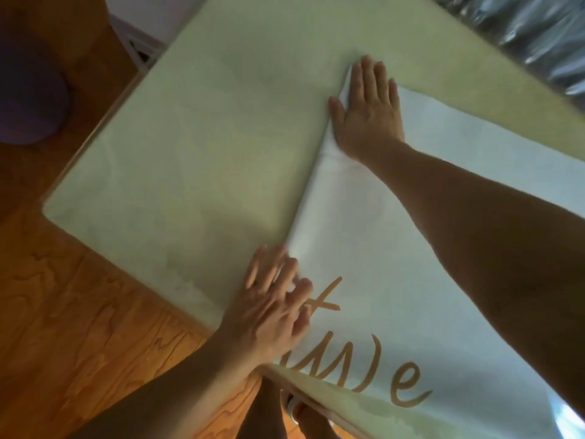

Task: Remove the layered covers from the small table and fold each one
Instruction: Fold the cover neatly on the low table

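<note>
Pressing white cover (411,280) flat on the small table (190,153) | my right hand (368,112) fingers straight on folded edge | my left hand (272,308) blurred, fingers spread on it

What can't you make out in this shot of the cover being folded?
- Lettering on the white cover: head view, partly under the left hand, so unreadable.
- Left fingers: motion-blurred.
- Shiny material at top right: cut by the frame, blurred.
- Right hand: hides the fold's corner.
</note>
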`<action>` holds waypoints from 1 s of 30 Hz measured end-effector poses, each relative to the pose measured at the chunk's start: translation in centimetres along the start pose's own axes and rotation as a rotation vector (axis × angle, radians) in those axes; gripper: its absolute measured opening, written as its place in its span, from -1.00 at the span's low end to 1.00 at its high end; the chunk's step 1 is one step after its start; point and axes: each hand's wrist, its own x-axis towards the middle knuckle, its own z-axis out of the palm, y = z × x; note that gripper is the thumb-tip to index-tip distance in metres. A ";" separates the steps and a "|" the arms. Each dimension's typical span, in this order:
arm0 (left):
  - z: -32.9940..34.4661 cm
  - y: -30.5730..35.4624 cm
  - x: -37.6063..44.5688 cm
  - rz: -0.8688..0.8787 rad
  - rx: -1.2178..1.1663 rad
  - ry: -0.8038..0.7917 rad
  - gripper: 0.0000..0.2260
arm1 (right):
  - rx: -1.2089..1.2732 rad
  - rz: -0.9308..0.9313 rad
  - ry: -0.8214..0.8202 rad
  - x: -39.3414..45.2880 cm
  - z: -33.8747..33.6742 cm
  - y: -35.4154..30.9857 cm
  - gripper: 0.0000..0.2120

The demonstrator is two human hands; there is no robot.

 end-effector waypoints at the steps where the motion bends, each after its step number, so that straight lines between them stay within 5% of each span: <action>1: -0.4 -0.2 2.1 0.016 -0.018 0.055 -0.66 | 0.005 0.008 0.000 0.1 -0.1 0.0 -0.27; 7: -0.2 -1.3 8.8 0.000 -0.015 0.068 -0.31 | -0.013 -0.006 0.044 0.6 0.9 0.7 -0.29; 15: -0.9 -0.9 8.8 -0.012 0.044 -0.002 -0.33 | 0.091 -0.218 -0.040 -10.0 3.3 -4.9 -0.25; 21: -0.3 -1.3 8.8 0.019 0.000 0.047 -0.28 | 0.079 0.093 0.027 2.2 0.8 -2.3 -0.24; 24: -0.3 -1.3 9.0 0.022 -0.021 0.061 -0.27 | 0.061 0.084 0.086 5.9 -0.2 -0.3 -0.25; 30: -0.3 -1.5 8.9 0.018 -0.027 0.044 -0.27 | 0.038 -0.046 0.091 -3.8 1.9 2.2 -0.33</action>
